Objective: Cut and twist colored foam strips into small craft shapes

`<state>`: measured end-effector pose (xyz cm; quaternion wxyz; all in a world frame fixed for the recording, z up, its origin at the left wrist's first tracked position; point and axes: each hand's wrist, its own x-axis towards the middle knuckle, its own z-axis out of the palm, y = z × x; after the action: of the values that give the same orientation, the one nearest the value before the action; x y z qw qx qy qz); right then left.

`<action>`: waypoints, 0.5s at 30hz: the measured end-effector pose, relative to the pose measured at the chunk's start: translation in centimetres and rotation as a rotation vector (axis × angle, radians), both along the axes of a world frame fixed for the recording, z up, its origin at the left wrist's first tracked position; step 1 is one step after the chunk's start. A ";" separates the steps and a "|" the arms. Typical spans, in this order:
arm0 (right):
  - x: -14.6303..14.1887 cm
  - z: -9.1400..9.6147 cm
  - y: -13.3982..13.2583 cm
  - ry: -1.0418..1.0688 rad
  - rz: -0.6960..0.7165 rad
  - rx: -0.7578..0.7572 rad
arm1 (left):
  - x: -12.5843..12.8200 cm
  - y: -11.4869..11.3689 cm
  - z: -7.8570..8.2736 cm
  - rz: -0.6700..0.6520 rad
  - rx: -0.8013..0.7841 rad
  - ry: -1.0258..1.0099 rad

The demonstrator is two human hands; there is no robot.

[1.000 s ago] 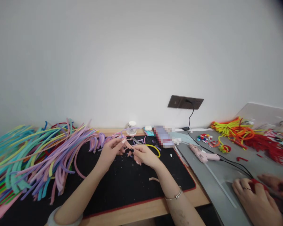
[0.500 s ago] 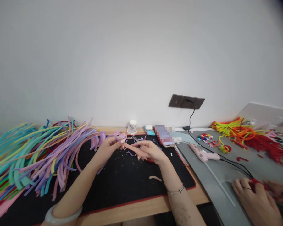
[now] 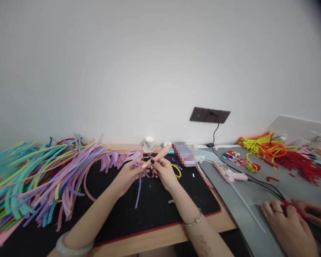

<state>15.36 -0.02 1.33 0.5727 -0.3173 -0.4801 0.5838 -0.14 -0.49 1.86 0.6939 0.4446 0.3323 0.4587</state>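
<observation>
Nearest us, the wooden edge of the counter (image 3: 155, 238) runs in front of the mat (image 3: 160, 210), while to the right of the mat a co-worker's hand (image 3: 286, 226) rests by something red. A short scrap (image 3: 171, 201) lies on the mat's right part, partly behind our forearm. Above the mat's middle our two hands meet. Our left hand (image 3: 128, 175) has its fingers closed on a purple strip (image 3: 138, 191), whose tail hangs toward the mat's near edge. Our right hand (image 3: 166, 174) has its fingers pinched on the near end of the peach piece (image 3: 162, 152), and this is the relation that matters: its long axis slants up and away from those fingers, toward the mat's far edge and a little right. The right hand is the nearer to it; whether the left fingers also touch its base, we cannot tell. Left of the mat, and partly over it, sprawl the strips (image 3: 50, 178); off its right side lies a glue gun (image 3: 230, 175). Toward the mat's far edge we see a yellow strip (image 3: 178, 172), and beyond that edge a cup (image 3: 149, 143).
</observation>
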 end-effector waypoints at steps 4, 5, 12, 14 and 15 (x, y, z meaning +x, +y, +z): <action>0.7 0.5 0.2 0.068 -0.020 -0.048 | -0.7 -0.3 0.8 -0.138 -0.046 0.086; 0.9 0.7 0.2 0.103 -0.015 -0.060 | -1.1 -0.3 1.0 -0.204 -0.060 0.123; 2.5 1.5 0.5 0.272 0.016 -0.087 | -3.6 0.8 1.9 -0.109 -0.039 0.121; 2.3 1.1 0.5 0.142 0.081 -0.102 | -3.2 0.9 1.9 0.000 0.020 0.155; 2.1 0.9 0.5 0.059 0.124 -0.101 | -2.8 0.8 1.8 0.000 0.058 0.216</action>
<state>17.42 0.46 2.22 0.5326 -0.2982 -0.4515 0.6508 -2.93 0.30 3.70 0.6410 0.5112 0.3919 0.4175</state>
